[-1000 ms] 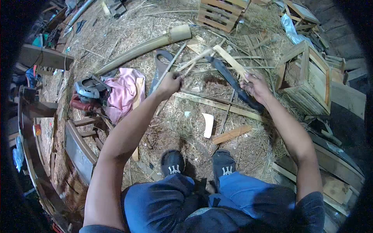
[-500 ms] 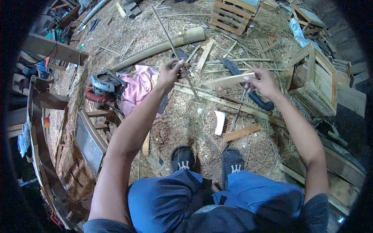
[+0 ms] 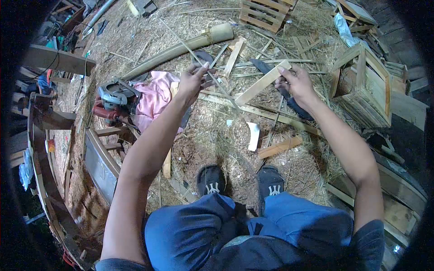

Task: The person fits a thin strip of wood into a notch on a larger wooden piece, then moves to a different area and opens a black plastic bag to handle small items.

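Tilted more steeply than before, a flat wooden slat (image 3: 258, 89) sits clamped in the right hand's (image 3: 296, 86) fingers, on the wearer's side of the bamboo pole (image 3: 160, 58). The left hand (image 3: 192, 82) pinches a thin stick (image 3: 174, 32); pink cloth (image 3: 153, 99) lies below the pole.

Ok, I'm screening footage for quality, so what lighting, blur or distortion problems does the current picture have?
Head view: black rounded corners and apparent edge bowing; dark shadow on the blue trousers; near-featureless glare on the white strip; the thin stick in the left hand looks slightly soft, perhaps from motion.
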The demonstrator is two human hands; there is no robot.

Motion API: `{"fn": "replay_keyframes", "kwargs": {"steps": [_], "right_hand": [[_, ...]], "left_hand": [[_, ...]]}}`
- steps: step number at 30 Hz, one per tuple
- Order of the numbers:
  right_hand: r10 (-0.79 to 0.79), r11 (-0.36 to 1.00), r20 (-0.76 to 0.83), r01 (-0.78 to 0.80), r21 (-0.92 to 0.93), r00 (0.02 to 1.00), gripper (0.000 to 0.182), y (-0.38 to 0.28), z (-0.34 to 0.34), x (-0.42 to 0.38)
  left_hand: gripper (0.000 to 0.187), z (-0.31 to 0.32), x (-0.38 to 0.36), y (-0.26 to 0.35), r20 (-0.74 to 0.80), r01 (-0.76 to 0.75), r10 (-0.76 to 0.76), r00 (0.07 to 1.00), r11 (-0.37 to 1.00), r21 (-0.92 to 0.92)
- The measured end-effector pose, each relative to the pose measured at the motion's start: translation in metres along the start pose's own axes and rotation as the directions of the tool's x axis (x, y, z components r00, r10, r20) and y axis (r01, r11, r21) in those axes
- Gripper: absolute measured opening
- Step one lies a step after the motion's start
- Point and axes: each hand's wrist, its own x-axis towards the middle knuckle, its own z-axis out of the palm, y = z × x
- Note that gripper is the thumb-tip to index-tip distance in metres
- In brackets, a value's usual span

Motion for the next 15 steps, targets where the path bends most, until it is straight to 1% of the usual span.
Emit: {"fn": "replay_keyframes", "kwargs": {"steps": [2, 5, 7, 8, 10, 12, 14, 15], "right_hand": [[0.005, 1.000, 0.007, -0.005, -0.030, 1.000, 0.018, 0.002, 0.002, 0.004], [0.030, 1.000, -0.004, -0.030, 0.001, 1.000, 0.018, 0.002, 0.006, 0.006], [0.052, 0.999, 0.000, -0.052, 0.007, 0.999, 0.019, 0.005, 0.003, 0.010], [0.072, 0.997, 0.002, -0.073, 0.012, 0.997, 0.020, 0.007, 0.001, 0.012], [0.085, 0.996, -0.008, -0.084, 0.038, 0.996, 0.021, 0.007, 0.004, 0.011], [0.097, 0.993, -0.019, -0.096, 0.064, 0.995, 0.023, 0.009, 0.004, 0.012], [0.144, 0.986, -0.052, -0.139, 0.087, 0.988, 0.033, 0.012, 0.002, 0.017], [0.144, 0.987, -0.053, -0.139, 0.086, 0.988, 0.033, 0.016, 0.002, 0.018]], "left_hand": [[0.032, -0.001, 0.001, -0.001, 0.003, 0.004, -0.004, 1.000, 1.000, -0.001], [0.034, -0.002, 0.000, -0.001, 0.016, -0.004, 0.004, 1.000, 1.000, 0.006], [0.025, -0.001, -0.003, 0.000, 0.020, 0.003, -0.002, 1.000, 1.000, -0.023], [0.025, 0.001, -0.004, 0.001, 0.020, 0.003, -0.003, 1.000, 1.000, -0.023], [0.031, 0.001, -0.003, 0.001, -0.016, 0.026, -0.026, 1.000, 0.999, 0.022], [0.030, 0.001, -0.004, 0.000, -0.016, 0.024, -0.023, 1.000, 1.000, 0.010], [0.029, 0.002, -0.004, 0.000, -0.014, 0.021, -0.021, 1.000, 1.000, -0.003], [0.029, 0.002, -0.005, 0.000, -0.017, 0.012, -0.012, 1.000, 1.000, -0.017]]}}
